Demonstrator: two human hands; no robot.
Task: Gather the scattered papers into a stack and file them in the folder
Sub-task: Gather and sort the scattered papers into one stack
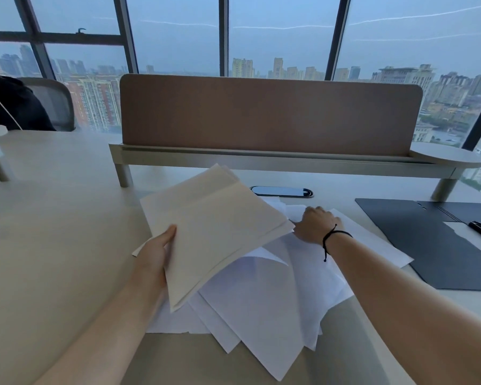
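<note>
My left hand holds a stack of several white sheets tilted up above the desk, thumb on top at its lower left edge. Under and to the right of that stack, more loose papers lie fanned out and overlapping on the desk. My right hand, with a black cord at the wrist, rests on the far edge of those sheets, fingers pinching a sheet there. An open dark folder lies flat at the right, with a white sheet and a black clip inside near the frame edge.
A brown divider panel on a raised shelf stands across the back of the desk. A black oval cable port sits just beyond the papers. A seated person in dark clothes is at the far left.
</note>
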